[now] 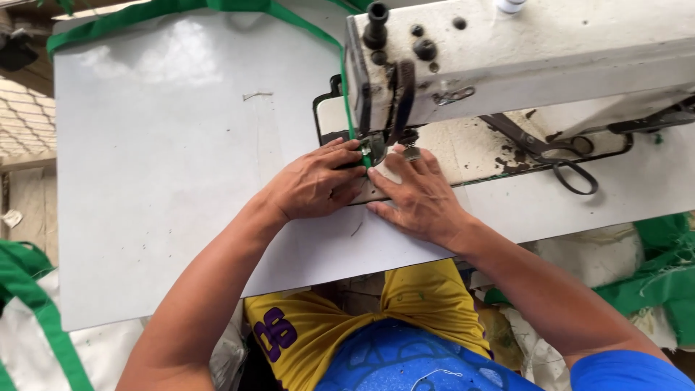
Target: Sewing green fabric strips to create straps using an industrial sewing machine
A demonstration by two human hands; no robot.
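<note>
The sewing machine is cut off by the top and right edges. The left hand covers the green strip near the needle, so its grip there is perhaps only a press. The scissors' blades lie partly hidden under the machine arm.
</note>
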